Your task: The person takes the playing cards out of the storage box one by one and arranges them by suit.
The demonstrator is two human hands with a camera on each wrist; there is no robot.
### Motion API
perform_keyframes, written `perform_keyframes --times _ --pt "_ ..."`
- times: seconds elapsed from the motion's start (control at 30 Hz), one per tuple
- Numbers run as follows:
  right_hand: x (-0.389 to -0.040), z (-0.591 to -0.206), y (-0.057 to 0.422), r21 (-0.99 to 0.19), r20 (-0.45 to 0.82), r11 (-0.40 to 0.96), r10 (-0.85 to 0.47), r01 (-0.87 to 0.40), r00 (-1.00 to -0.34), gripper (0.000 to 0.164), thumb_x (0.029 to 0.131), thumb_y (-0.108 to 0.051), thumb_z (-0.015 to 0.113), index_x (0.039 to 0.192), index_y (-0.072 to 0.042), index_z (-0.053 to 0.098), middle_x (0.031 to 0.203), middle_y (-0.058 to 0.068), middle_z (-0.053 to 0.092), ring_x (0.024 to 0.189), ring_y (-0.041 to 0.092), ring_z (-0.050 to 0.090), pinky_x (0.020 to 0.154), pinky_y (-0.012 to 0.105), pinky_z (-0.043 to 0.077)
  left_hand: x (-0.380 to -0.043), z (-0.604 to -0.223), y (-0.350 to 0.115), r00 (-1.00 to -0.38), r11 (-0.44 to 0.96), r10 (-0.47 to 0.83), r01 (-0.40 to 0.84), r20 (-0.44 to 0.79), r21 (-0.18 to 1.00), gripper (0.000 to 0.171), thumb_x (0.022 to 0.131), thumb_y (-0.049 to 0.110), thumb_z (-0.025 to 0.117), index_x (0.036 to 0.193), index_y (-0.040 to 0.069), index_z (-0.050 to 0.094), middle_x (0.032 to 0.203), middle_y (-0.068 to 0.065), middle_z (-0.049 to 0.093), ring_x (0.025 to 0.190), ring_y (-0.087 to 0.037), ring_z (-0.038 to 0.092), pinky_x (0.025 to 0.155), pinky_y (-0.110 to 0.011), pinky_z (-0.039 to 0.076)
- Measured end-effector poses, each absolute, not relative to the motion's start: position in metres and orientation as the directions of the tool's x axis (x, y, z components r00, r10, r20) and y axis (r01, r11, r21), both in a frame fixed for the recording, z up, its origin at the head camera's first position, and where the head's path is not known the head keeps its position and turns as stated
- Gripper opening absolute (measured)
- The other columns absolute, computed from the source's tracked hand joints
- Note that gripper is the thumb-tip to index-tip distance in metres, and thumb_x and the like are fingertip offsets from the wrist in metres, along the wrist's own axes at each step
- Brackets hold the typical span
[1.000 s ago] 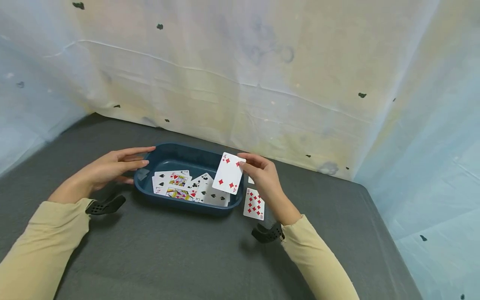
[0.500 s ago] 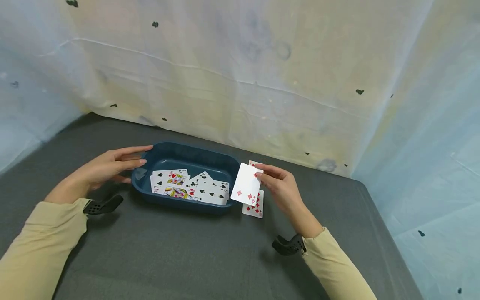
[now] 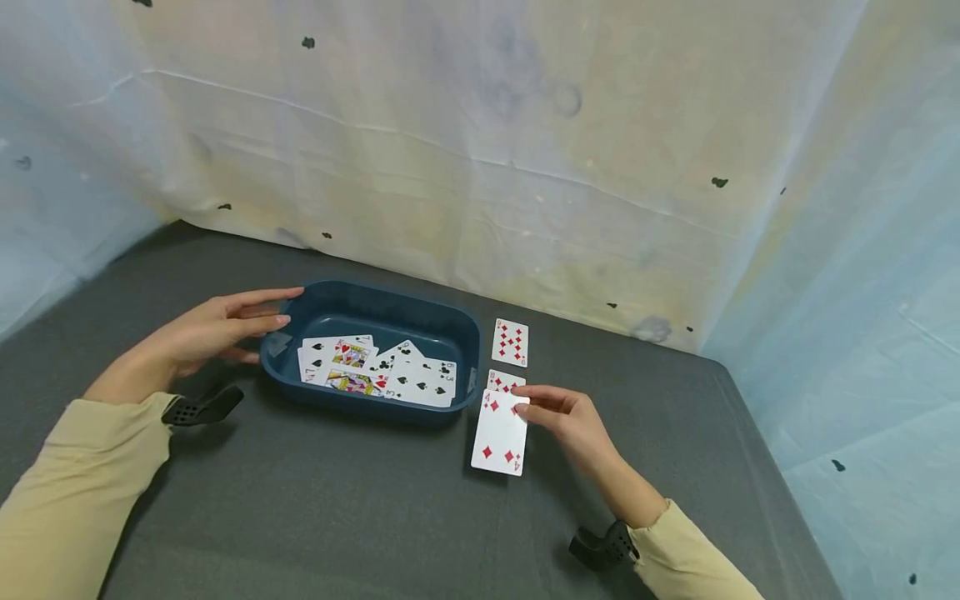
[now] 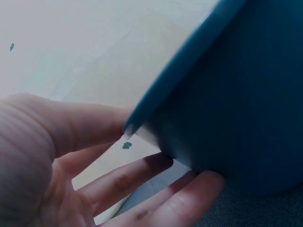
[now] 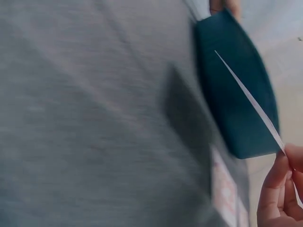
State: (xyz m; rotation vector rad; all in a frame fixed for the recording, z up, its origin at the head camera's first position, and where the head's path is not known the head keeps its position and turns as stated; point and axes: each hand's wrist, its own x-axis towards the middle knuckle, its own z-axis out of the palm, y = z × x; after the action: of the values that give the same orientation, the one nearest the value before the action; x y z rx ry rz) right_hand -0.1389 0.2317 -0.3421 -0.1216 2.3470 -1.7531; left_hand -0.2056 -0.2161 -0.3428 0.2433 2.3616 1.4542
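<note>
My right hand (image 3: 581,425) pinches a playing card (image 3: 498,437) marked 4 with red diamonds between thumb and fingertips. In the right wrist view this card (image 5: 255,106) shows almost edge-on, raised above the table. It covers part of another diamonds card (image 3: 505,380) in the head view. With fairly straight fingers, my left hand (image 3: 202,337) touches the left end of a dark blue tray (image 3: 375,312). The left wrist view has the thumb at the tray's rim (image 4: 177,66) and other fingers against its outer wall. Several face-up playing cards (image 3: 423,383) overlap inside the tray.
Behind the partly covered card, another diamonds card (image 3: 511,342) lies face up, right of the tray. All stands on a dark grey cloth-covered table (image 3: 375,508). A pale curtain (image 3: 450,150) hangs along the back and sides.
My right hand has carried the diamonds card from over the tray's right end, rightward and toward me. Both diamonds cards beside the tray now show more. The left hand stays at the tray.
</note>
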Motion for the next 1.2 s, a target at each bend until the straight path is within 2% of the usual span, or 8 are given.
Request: perform_keyframes --times 0.2,0.37,0.6,0.77,1.0,1.2 --pt "-0.127 -0.355 0.235 -0.942 -0.162 0.327 -0.253 0.073 -0.954 0.037 0.087 -0.009 0.069 0.119 0.008 0.063 0.099 0.003 0.07 0.086 0.006 0.064 0.082 0.024 0.053 -0.206 -0.342 -0.216 -0.922 0.452 0.326 -0.043 -0.21 0.891 0.07 0.1 0.041 0.049 0.155 0.018 0.013 0.155 -0.026 0.021 0.134 -0.045 0.035 0.092 -0.057 0.048" --pt "-0.12 -0.362 0.237 -0.926 -0.198 0.366 -0.256 0.095 -0.946 0.036 0.085 -0.011 0.072 0.116 0.006 0.065 0.095 0.001 0.071 0.081 0.005 0.064 0.077 0.023 0.053 -0.204 -0.341 -0.216 -0.921 0.449 0.327 -0.045 -0.211 0.893 0.07 0.1 0.04 0.049 0.155 0.018 0.013 0.155 -0.026 0.021 0.135 -0.045 0.033 0.092 -0.056 0.048" --pt "-0.114 -0.366 0.236 -0.894 -0.193 0.444 -0.251 0.064 -0.949 0.032 0.083 -0.012 0.075 0.11 0.002 0.067 0.074 -0.002 0.053 0.062 0.003 0.047 0.059 0.019 0.042 -0.204 -0.34 -0.215 -0.924 0.451 0.32 -0.045 -0.209 0.891 0.07 0.099 0.04 0.05 0.155 0.018 0.014 0.155 -0.026 0.021 0.134 -0.044 0.034 0.092 -0.056 0.048" --pt "-0.11 -0.369 0.23 -0.867 -0.114 0.498 -0.218 -0.01 -0.969 0.028 0.08 -0.01 0.077 0.104 0.001 0.069 0.073 0.001 0.055 0.061 0.003 0.05 0.057 0.018 0.043 -0.204 -0.341 -0.216 -0.924 0.448 0.323 -0.042 -0.205 0.893 0.07 0.099 0.04 0.05 0.155 0.018 0.014 0.155 -0.026 0.022 0.134 -0.044 0.035 0.092 -0.056 0.048" --pt "-0.107 -0.373 0.225 -0.702 0.06 0.695 -0.158 -0.154 -0.986 0.019 0.074 -0.009 0.082 0.09 -0.01 0.072 0.079 0.001 0.058 0.065 0.006 0.053 0.06 0.018 0.046 -0.203 -0.341 -0.217 -0.924 0.449 0.317 -0.051 -0.212 0.892 0.071 0.098 0.043 0.052 0.155 0.02 0.017 0.155 -0.023 0.023 0.134 -0.042 0.036 0.09 -0.053 0.05" --pt "-0.108 -0.372 0.226 -0.662 0.076 0.727 -0.176 -0.182 -0.981 0.019 0.072 -0.009 0.083 0.088 -0.012 0.073 0.085 0.001 0.059 0.072 0.01 0.055 0.064 0.019 0.047 -0.204 -0.343 -0.218 -0.924 0.448 0.323 -0.044 -0.207 0.893 0.071 0.098 0.043 0.052 0.155 0.02 0.017 0.155 -0.024 0.023 0.134 -0.043 0.035 0.09 -0.054 0.05"
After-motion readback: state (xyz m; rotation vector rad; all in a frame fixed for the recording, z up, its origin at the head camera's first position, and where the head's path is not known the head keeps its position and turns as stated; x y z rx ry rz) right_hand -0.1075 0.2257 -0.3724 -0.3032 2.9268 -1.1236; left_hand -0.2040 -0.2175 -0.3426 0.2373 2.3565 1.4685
